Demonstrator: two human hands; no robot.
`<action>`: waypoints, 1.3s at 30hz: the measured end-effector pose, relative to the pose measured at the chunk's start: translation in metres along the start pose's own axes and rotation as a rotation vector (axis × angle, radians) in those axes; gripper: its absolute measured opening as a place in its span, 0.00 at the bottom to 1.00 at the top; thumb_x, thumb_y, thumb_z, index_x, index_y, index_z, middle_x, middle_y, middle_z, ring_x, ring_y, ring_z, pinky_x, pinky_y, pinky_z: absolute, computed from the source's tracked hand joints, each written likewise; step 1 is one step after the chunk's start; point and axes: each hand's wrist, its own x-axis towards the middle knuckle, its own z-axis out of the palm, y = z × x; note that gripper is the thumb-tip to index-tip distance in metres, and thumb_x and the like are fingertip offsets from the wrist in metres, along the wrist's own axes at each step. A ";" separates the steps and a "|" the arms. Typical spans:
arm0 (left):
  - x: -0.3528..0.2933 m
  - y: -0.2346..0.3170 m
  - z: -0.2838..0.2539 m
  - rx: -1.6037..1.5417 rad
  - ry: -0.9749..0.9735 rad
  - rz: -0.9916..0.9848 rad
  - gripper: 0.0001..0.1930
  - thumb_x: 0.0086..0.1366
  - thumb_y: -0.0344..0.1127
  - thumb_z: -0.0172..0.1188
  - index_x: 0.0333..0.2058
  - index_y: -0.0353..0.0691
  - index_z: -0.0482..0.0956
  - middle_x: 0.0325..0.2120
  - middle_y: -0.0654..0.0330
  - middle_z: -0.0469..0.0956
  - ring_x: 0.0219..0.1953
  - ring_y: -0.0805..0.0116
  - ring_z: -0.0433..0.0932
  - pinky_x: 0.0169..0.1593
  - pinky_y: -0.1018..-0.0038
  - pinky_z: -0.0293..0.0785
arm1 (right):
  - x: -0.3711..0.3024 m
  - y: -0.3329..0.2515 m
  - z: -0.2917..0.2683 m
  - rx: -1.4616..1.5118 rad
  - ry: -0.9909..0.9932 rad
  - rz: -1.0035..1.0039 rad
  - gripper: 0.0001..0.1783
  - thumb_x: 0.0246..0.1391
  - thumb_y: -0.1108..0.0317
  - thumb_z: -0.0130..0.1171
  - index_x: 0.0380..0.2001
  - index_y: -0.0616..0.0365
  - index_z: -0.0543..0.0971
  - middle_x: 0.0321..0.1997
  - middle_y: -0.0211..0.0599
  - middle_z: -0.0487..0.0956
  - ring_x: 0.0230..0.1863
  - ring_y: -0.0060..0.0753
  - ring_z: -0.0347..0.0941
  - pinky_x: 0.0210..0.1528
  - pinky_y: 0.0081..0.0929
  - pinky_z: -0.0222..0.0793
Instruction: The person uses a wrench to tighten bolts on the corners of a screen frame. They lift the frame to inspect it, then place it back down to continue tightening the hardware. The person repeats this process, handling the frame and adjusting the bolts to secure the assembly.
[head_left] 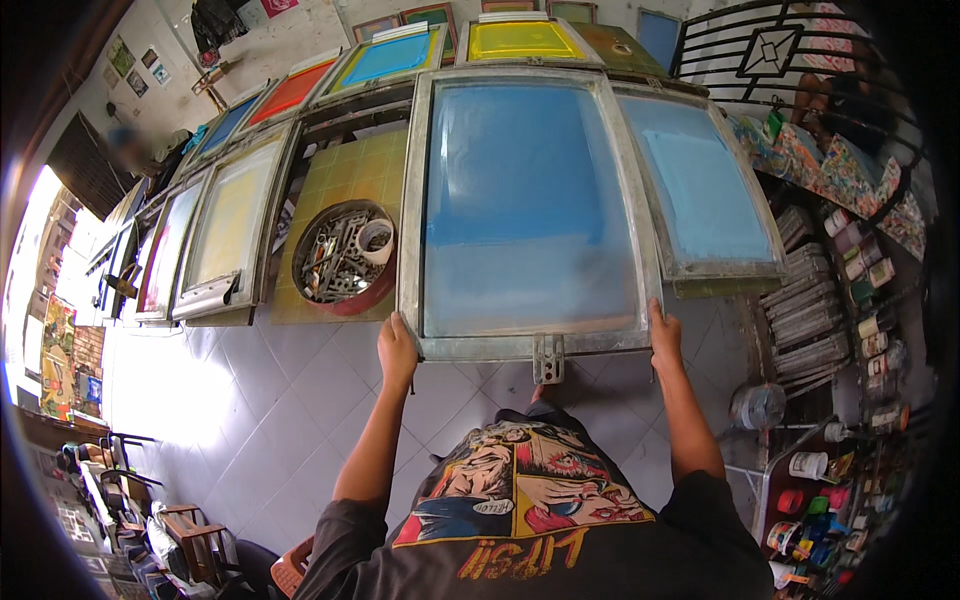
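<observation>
A large screen printing frame (525, 170) with a worn grey border and blue-stained mesh fills the middle of the view. At its near left corner, my left hand (397, 348) is closed around the edge. My right hand (664, 335) grips the near right side in the same way. A metal bracket with holes (548, 362) juts from the middle of the near bar. Beside the frame's left side stands a round red tub (365, 300) full of metal clamps or brackets, with a roll of tape (376, 241) on top.
More screens surround the large one, including a light blue screen (700, 190) at right, a yellow screen (525, 40) behind and a pale yellow screen (230, 210) at left. Paint containers (868, 262) line the right side. A wooden stool (193, 535) is at lower left.
</observation>
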 end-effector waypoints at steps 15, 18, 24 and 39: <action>0.047 -0.018 0.083 0.174 0.054 -0.112 0.24 0.69 0.45 0.40 0.28 0.28 0.74 0.25 0.38 0.74 0.29 0.38 0.72 0.34 0.54 0.65 | 0.107 0.003 0.028 -0.224 -0.018 -0.112 0.34 0.57 0.42 0.50 0.20 0.71 0.74 0.17 0.43 0.72 0.22 0.38 0.69 0.30 0.39 0.63; 0.055 -0.016 0.085 0.170 0.054 -0.112 0.25 0.69 0.46 0.39 0.28 0.27 0.73 0.24 0.38 0.73 0.29 0.39 0.72 0.36 0.54 0.65 | 0.107 0.006 0.035 -0.185 0.019 -0.123 0.31 0.60 0.46 0.48 0.17 0.66 0.70 0.16 0.35 0.66 0.22 0.30 0.61 0.27 0.35 0.58; 0.072 -0.030 0.090 0.205 0.028 -0.112 0.26 0.69 0.47 0.38 0.28 0.26 0.73 0.26 0.37 0.73 0.31 0.38 0.71 0.37 0.54 0.64 | 0.109 -0.019 0.040 -0.217 -0.019 -0.091 0.34 0.58 0.43 0.47 0.21 0.71 0.72 0.18 0.50 0.70 0.24 0.44 0.68 0.32 0.40 0.63; 0.079 -0.029 0.094 0.201 -0.054 -0.196 0.27 0.69 0.47 0.38 0.29 0.26 0.74 0.26 0.36 0.74 0.32 0.36 0.72 0.38 0.54 0.65 | 0.113 -0.009 0.051 -0.475 0.114 -0.087 0.38 0.58 0.38 0.41 0.46 0.68 0.75 0.44 0.60 0.76 0.49 0.59 0.71 0.49 0.45 0.65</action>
